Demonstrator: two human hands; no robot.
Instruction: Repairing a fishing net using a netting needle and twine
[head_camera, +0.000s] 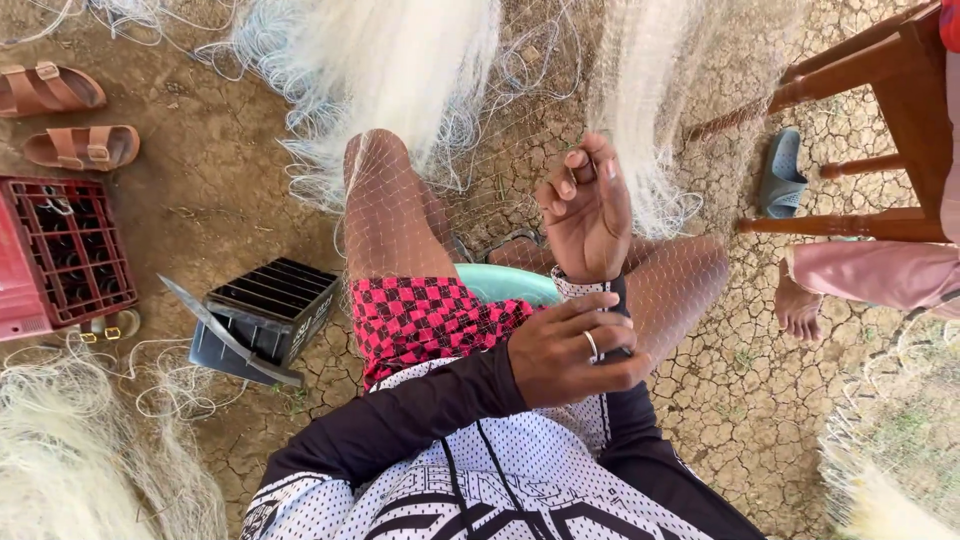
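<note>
- Your left hand is wrapped round your right forearm just below the wrist, fingers curled over the cuff of the black sleeve, ring showing. It's gripping sleeve and arm, nothing else.
- Your right hand is up just beyond the left one, fingers bent in loosely, about half closed, fingertips pinched toward each other. Can't tell if there's a strand of net between them, too fine to see.
- The fishing net is draped over both your knees, right under and around the right hand, and it bunches into thick white heaps past the hand toward the top edge.
- Under your wrists there's a teal basin rim peeking out between your legs, very close.
- To the right of your hands, a wooden chair and another person's bare foot sit nearby, so that side is tight. A blue slipper lies by the chair legs.
- To the left, a black crate with a long blade lying across its edge, then a red bottle crate further out, and brown sandals beyond.
- More net piles at the lower left and lower right corners. Cracked dirt between you and the chair is the roomiest patch.
</note>
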